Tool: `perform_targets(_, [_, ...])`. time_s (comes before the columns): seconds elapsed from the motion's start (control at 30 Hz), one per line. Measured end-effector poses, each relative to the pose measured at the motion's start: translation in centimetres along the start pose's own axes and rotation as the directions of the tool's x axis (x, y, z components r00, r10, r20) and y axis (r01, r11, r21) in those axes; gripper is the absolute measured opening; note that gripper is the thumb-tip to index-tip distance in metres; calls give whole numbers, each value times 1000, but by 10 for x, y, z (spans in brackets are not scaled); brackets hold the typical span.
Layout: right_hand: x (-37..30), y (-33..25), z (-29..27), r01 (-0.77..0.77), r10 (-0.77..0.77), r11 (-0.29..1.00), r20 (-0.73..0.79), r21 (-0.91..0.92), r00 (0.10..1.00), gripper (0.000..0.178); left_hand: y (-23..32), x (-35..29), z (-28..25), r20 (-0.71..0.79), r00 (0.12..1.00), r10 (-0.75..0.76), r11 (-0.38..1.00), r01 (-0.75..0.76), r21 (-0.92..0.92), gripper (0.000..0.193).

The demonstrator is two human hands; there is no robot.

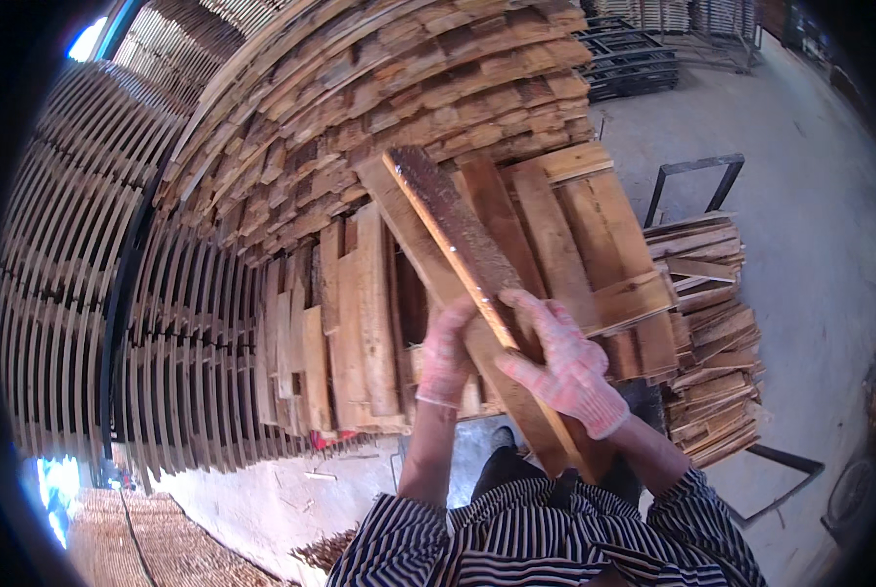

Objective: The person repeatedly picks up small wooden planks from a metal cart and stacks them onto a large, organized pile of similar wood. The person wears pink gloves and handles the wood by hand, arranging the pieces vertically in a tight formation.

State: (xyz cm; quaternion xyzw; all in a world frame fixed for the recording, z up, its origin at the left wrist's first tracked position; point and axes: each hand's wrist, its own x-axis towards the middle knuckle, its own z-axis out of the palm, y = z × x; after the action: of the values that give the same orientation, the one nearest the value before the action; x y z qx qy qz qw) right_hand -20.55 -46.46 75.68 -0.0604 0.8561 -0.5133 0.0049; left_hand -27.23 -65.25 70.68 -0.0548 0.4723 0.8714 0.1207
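Woodpile [399, 98] beyond, hands [446, 354] [573, 372] around boards [462, 230]

We're seeing moderate indoor light, with hard clipping at the upper-left bright patch [88, 39] and lower-left bright patch [54, 499]. Floor [800, 196] reads pale and cool; gaps in the slat stacks [56, 293] go dark. The held plank [472, 245] is readable, slightly soft. Our fisheye bends straight edges near the rim; corners vignette to black. Far background looks soft.
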Motion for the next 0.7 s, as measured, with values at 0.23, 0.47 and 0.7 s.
perform_targets(0.23, [84, -35, 172, -354, 363, 884, -29, -306, 931, 72, 121, -8, -212, -115, 985, -129, 991, 132, 16, 43])
perform_targets(0.47, [145, -24, 287, -372, 332, 893, -186, -255, 925, 44, 144, 15, -293, -120, 972, -201, 967, 177, -185, 45])
perform_targets(0.7, [146, -23, 238, -189, 173, 772, -86, -607, 981, 51, 134, 18, -289, -55, 975, -216, 952, 198, -235, 42])
